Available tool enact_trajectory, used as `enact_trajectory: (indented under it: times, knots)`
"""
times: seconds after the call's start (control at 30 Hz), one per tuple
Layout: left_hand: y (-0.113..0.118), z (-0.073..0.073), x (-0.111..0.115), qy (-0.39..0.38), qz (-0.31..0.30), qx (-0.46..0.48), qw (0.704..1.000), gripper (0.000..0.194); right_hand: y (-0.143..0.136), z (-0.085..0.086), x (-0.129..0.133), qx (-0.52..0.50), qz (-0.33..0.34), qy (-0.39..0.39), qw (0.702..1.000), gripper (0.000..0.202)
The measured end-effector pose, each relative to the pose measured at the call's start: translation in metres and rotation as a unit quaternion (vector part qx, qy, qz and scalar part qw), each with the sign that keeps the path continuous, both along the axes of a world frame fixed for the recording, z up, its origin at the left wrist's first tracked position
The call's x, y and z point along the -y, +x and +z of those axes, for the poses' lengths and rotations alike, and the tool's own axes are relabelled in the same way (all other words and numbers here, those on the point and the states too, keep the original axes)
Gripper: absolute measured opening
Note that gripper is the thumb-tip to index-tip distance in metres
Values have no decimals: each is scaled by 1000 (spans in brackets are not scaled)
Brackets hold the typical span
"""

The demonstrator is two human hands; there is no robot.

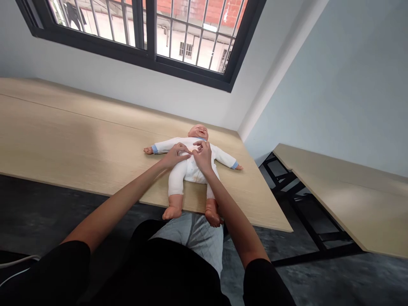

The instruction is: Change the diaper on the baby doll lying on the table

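Observation:
A baby doll (199,132) lies on its back on the wooden table, head toward the wall, arms spread wide. Its white romper (178,176) has blue cuffs and a blue collar. The bare feet reach past the table's front edge. Over the doll's belly, my left hand (175,156) rests from the left side, its thumb and fingertips closed on the romper's front. My right hand (203,157) meets it there, fingers bent in a pinch on the same cloth. The exact bit of fabric between the fingertips is too small to make out.
The light wooden table (79,140) runs along the wall under a barred window (191,38). Right of it, past a gap, stands a second table (350,195) on a black metal frame (306,216). A white cable (19,261) shows at lower left.

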State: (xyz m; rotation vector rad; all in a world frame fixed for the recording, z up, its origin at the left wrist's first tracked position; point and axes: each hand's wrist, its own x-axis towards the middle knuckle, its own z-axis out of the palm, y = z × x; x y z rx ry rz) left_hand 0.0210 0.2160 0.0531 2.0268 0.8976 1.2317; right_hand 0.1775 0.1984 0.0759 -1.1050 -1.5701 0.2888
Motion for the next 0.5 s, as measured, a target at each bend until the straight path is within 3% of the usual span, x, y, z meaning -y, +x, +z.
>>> enact_trajectory:
  times: [0.13, 0.23, 0.37, 0.5]
  knots:
    - [-2, 1, 2, 85, 23, -62, 994, 23, -2, 24, 12, -55, -11, 126, 990, 15]
    - [-1, 6, 12, 140, 41, -144, 979, 27, 13, 35, 21, -79, -18, 151, 985, 10]
    - [5, 12, 26, 161, 24, -203, 965, 34, 45, 20, 28, -84, -2, 80, 993, 16]
    - [9, 14, 33, 145, -14, -187, 972, 40, 66, -6, 29, -46, 49, -23, 997, 29]
